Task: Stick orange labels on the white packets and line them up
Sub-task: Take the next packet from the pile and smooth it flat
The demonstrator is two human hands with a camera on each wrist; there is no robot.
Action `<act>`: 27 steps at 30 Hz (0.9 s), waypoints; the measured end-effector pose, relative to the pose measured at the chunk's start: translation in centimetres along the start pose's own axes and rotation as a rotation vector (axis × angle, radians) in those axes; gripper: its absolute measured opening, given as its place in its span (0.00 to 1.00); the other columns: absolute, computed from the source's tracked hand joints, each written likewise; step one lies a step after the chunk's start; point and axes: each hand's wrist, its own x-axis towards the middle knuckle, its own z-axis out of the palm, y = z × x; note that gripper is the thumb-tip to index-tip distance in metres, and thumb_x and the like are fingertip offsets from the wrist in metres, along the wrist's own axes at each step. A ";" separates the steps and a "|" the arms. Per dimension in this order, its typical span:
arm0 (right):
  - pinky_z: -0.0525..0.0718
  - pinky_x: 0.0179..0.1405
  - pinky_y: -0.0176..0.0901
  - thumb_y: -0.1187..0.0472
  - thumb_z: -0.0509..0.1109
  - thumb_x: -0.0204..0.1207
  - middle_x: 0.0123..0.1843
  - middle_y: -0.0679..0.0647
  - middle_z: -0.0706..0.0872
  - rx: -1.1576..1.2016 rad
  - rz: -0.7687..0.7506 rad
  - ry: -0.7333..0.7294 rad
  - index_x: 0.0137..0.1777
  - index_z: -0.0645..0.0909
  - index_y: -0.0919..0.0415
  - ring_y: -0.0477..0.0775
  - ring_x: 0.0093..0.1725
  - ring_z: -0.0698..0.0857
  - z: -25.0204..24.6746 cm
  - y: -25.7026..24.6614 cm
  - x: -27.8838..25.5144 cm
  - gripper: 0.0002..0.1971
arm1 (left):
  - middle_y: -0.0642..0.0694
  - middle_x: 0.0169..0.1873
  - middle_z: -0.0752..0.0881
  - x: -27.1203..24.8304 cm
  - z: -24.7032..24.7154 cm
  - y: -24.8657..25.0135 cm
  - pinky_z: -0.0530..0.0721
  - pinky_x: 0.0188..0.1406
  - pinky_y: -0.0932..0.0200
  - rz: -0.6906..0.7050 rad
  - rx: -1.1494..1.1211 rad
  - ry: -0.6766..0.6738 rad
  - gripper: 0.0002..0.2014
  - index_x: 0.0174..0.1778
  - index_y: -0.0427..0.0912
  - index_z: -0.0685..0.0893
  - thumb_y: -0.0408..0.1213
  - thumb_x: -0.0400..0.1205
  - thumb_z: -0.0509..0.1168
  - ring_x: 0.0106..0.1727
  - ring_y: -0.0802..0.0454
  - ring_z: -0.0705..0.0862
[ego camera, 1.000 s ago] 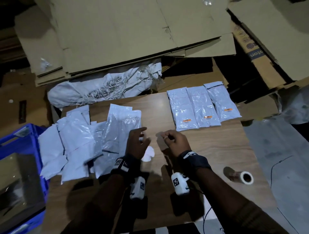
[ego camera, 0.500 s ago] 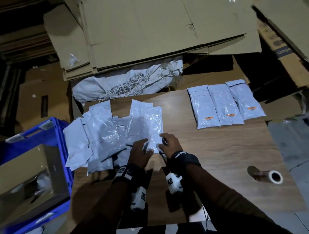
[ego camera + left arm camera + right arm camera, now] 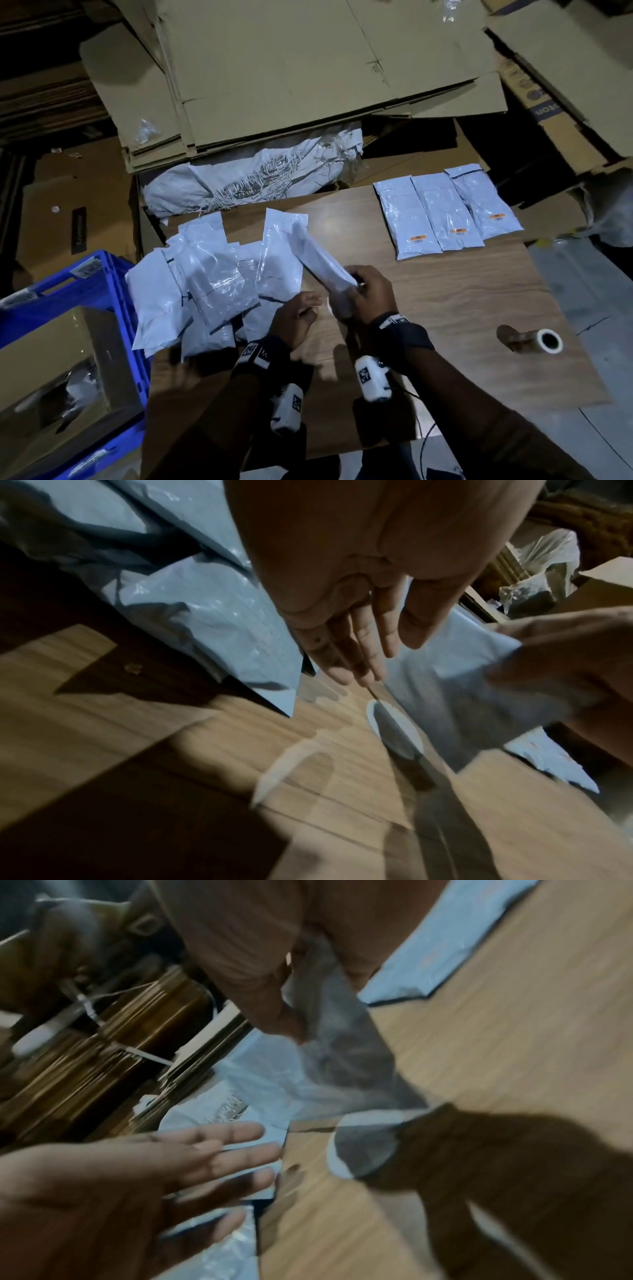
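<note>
Lifting fresh packet (image 3: 322, 263) off pile (image 3: 212, 287), right hand (image 3: 371, 294) pinching it; left hand (image 3: 296, 317) slack, empty. Next: label, set beside labelled row (image 3: 445, 214).

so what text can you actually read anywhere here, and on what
"ton": the end of a cut-off word on the blue band of the cardboard box at top right.
Orange labels on the three lined-up packets: dark print, too small to read.
Wrist camera tags: square code patterns, no words.
</note>
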 end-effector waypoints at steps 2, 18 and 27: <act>0.82 0.51 0.51 0.62 0.71 0.64 0.49 0.53 0.87 -0.173 -0.170 0.022 0.54 0.89 0.56 0.61 0.51 0.85 -2.0 0.8 -1.4 0.17 | 0.54 0.52 0.92 -0.7 -0.8 -0.1 0.85 0.57 0.58 -0.043 -0.079 0.033 0.09 0.56 0.45 0.90 0.33 0.81 0.70 0.57 0.59 0.89; 0.71 0.47 0.51 0.49 0.73 0.62 0.50 0.45 0.85 -0.643 -0.154 -0.092 0.43 0.86 0.41 0.60 0.51 0.86 -10.0 8.2 -14.5 0.08 | 0.47 0.56 0.85 -6.4 2.0 -0.3 0.82 0.57 0.61 0.191 0.139 -0.086 0.13 0.57 0.43 0.87 0.32 0.78 0.66 0.59 0.48 0.86; 0.76 0.43 0.53 0.48 0.74 0.59 0.46 0.49 0.85 -0.712 -0.117 -0.199 0.41 0.88 0.42 0.63 0.47 0.87 -11.9 11.1 -17.2 0.10 | 0.49 0.89 0.59 -8.2 9.8 0.4 0.60 0.85 0.46 0.370 0.636 -0.247 0.31 0.86 0.49 0.68 0.53 0.85 0.56 0.88 0.47 0.58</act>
